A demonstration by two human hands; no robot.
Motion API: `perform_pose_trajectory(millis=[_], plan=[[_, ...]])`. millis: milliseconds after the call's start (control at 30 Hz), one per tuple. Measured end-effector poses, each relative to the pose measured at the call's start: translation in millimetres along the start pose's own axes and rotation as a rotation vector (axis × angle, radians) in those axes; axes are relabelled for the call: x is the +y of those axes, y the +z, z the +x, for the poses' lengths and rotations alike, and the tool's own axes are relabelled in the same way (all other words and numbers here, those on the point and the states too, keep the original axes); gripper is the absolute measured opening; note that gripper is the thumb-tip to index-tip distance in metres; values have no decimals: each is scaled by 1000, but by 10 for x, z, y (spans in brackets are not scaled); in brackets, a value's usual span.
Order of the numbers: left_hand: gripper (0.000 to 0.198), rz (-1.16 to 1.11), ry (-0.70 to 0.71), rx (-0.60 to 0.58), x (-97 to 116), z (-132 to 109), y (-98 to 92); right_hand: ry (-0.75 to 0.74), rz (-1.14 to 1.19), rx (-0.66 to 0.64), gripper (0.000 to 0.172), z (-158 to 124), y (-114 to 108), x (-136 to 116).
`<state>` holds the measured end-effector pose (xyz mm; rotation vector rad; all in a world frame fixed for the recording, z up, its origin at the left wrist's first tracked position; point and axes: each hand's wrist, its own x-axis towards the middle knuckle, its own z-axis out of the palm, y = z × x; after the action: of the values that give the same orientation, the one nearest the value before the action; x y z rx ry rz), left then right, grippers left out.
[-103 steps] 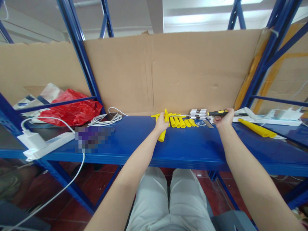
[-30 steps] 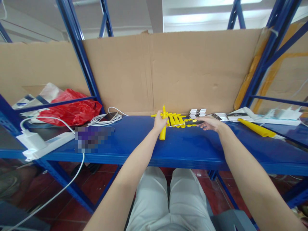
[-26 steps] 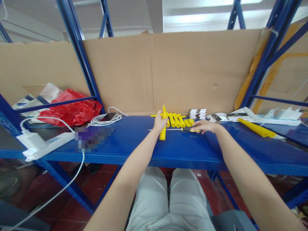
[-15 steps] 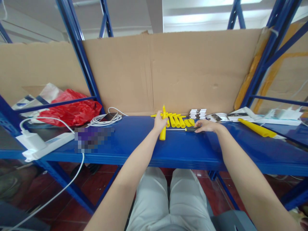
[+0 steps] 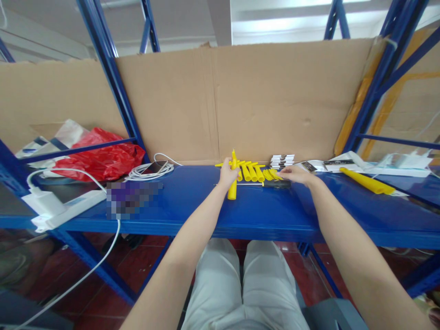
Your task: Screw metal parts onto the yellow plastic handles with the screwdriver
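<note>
At the middle of the blue worktop (image 5: 268, 211): two bare hands at work, one on either side of a cluster of yellow parts.
Left hand (image 5: 227, 174): closed round a yellow tubular piece (image 5: 232, 189), gripping it above its thick end, which faces the person; the narrow tip points up towards the cardboard panel (image 5: 275, 101).
Right hand (image 5: 296, 174): over at the other end of the cluster, fingers bunched at the small yellow pieces (image 5: 268, 174); whether they pinch one, I cannot tell.
Screwdriver (image 5: 277, 184): down flat, black handle just in front of the right fingertips, shaft pointing left and slipping from sight at the held piece.
Yellow tubes (image 5: 252, 174): lined up side by side between the hands, thick ends towards the person.
White packs (image 5: 282, 162): stacked behind the small pieces, near the cardboard.
Out to the right: a long yellow part (image 5: 366, 182), lying slantwise, well apart from the hands.
Away to the left: a crumpled red bag (image 5: 103, 156), coiled white cable (image 5: 149, 172) and a power strip (image 5: 79, 204).
</note>
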<state>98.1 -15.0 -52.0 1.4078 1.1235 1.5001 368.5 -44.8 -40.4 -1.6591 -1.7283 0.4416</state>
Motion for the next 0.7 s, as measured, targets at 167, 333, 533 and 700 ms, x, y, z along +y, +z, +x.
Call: perform_pose_trajectory(millis=[167,333,533,700], plan=[[45,-15,-32,-21,37,-20,34,116,-54,333,20,103,-49,144],[46,31,-58,-100,120,-38,149,149,-100,420,22,267,-216,164],[45,-51,-81,-190,270,-86,534,107,-68,468,28,234,-190,140],[40,-184,-180,-291,326,-156,1027,35,259,294,16,85,-64,123]])
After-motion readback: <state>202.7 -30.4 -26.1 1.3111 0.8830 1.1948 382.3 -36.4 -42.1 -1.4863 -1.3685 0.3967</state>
